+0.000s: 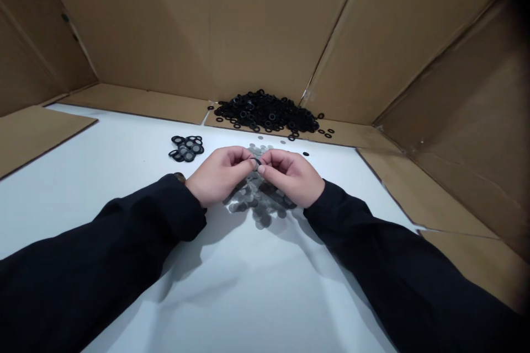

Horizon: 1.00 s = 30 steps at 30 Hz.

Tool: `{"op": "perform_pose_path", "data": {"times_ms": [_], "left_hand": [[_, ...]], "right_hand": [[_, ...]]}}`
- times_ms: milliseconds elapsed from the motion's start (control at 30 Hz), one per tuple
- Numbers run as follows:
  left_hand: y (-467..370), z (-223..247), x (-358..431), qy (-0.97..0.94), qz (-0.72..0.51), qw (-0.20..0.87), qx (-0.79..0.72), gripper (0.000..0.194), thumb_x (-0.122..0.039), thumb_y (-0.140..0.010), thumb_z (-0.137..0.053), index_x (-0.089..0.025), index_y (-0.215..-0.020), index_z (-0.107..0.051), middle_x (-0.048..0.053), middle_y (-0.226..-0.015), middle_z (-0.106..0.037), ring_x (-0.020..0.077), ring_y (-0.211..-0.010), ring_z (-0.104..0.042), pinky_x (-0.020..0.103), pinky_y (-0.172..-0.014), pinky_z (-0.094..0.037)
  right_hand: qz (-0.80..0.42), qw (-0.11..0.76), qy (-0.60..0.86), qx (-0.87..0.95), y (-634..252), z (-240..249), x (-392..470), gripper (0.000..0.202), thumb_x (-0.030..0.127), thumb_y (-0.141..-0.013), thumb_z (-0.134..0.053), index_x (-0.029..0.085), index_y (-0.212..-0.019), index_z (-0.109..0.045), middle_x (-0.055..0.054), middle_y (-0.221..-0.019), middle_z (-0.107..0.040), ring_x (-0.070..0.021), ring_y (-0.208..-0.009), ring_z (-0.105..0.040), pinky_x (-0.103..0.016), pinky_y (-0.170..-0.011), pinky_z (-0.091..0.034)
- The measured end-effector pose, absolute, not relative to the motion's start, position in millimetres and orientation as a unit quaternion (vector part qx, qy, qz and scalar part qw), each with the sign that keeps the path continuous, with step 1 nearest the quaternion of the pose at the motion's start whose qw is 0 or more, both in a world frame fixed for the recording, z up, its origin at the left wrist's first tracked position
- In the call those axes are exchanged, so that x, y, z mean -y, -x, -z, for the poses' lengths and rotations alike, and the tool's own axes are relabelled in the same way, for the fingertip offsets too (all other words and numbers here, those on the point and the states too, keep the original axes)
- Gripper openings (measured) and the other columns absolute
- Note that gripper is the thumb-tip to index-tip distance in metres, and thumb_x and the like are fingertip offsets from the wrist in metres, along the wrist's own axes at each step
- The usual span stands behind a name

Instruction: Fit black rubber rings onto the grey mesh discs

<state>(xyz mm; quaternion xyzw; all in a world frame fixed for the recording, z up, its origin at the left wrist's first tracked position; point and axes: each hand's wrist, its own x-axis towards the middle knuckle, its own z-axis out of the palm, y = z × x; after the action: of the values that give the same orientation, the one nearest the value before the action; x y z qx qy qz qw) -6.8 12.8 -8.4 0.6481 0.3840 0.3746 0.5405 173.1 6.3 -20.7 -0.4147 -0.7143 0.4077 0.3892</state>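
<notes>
Between my two hands, a small black ring is pinched at its sides by thumbs and fingers. My left hand is closed on its left edge, and my right hand is closed on its right edge. Whether a disc sits inside the ring is hard to make out. Below and around the hands lies a loose pile of grey translucent discs on the white table. To the left of my left hand rests a small group of black rings with grey discs in them.
A large heap of black rings lies against the cardboard wall at the back, with a few loose ones near its right side. Cardboard strips border the table. A single dark piece lies beyond my right hand.
</notes>
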Motion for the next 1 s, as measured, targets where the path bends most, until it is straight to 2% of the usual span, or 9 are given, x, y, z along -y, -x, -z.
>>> {"op": "perform_pose_path", "data": {"times_ms": [167,300,467,667,800,1000], "left_hand": [[0.1,6.8,-8.9,-0.616,-0.42,0.532,-0.4,0.021,-0.034,-0.082,-0.06,-0.015,-0.074,-0.053,-0.005,-0.061,-0.047,0.0062,-0.052,-0.037,0.019,-0.049,-0.032],[-0.7,5.4,-7.8,-0.622,-0.403,0.533,-0.409,0.021,-0.035,-0.084,-0.057,-0.016,-0.076,-0.053,-0.005,-0.062,-0.047,0.007,-0.053,-0.039,0.019,-0.05,-0.033],[6.9,5.8,-13.3,-0.681,-0.32,0.513,-0.412,0.011,-0.027,-0.079,-0.057,-0.016,-0.077,-0.057,-0.004,-0.062,-0.049,0.0078,-0.053,-0.041,0.019,-0.049,-0.032],[13.6,5.0,-17.7,-0.749,-0.262,0.463,-0.395,0.01,-0.024,-0.075,-0.057,-0.015,-0.076,-0.06,-0.002,-0.063,-0.054,0.0104,-0.055,-0.045,0.021,-0.051,-0.036],[14.1,3.9,-17.7,-0.781,-0.246,0.427,-0.384,0.009,-0.024,-0.076,-0.056,-0.016,-0.075,-0.06,-0.002,-0.063,-0.054,0.0114,-0.058,-0.046,0.022,-0.053,-0.037],[10.7,6.6,-17.1,-0.755,-0.309,0.428,-0.388,0.015,-0.03,-0.081,-0.054,-0.016,-0.077,-0.059,-0.002,-0.066,-0.052,0.0111,-0.059,-0.043,0.022,-0.055,-0.036]], "right_hand": [[-0.378,0.449,0.422,0.691,-163.6,20.6,-1.4,0.017,0.034,-0.084,-0.06,0.017,-0.082,-0.055,0.003,-0.068,-0.048,-0.0102,-0.059,-0.042,-0.024,-0.055,-0.036],[-0.365,0.467,0.448,0.67,-162.1,22.1,0.7,0.017,0.035,-0.083,-0.06,0.018,-0.081,-0.056,0.003,-0.066,-0.048,-0.0105,-0.059,-0.043,-0.024,-0.056,-0.037],[-0.464,0.39,0.431,0.668,-168.5,23.2,-1.6,0.017,0.034,-0.08,-0.061,0.017,-0.078,-0.056,0.004,-0.061,-0.047,-0.0086,-0.053,-0.039,-0.023,-0.05,-0.033],[-0.463,0.315,0.442,0.701,-176.5,17.4,-2.4,0.019,0.032,-0.075,-0.066,0.016,-0.072,-0.056,0.005,-0.056,-0.045,-0.0073,-0.049,-0.035,-0.021,-0.044,-0.028],[-0.436,0.31,0.442,0.72,-176.4,16.3,-1.9,0.017,0.031,-0.077,-0.064,0.017,-0.072,-0.056,0.004,-0.058,-0.046,-0.0075,-0.05,-0.037,-0.021,-0.045,-0.03],[-0.431,0.346,0.441,0.707,-172.6,17.3,-3.2,0.017,0.033,-0.078,-0.06,0.018,-0.073,-0.053,0.005,-0.057,-0.043,-0.0076,-0.051,-0.036,-0.022,-0.046,-0.029]]}}
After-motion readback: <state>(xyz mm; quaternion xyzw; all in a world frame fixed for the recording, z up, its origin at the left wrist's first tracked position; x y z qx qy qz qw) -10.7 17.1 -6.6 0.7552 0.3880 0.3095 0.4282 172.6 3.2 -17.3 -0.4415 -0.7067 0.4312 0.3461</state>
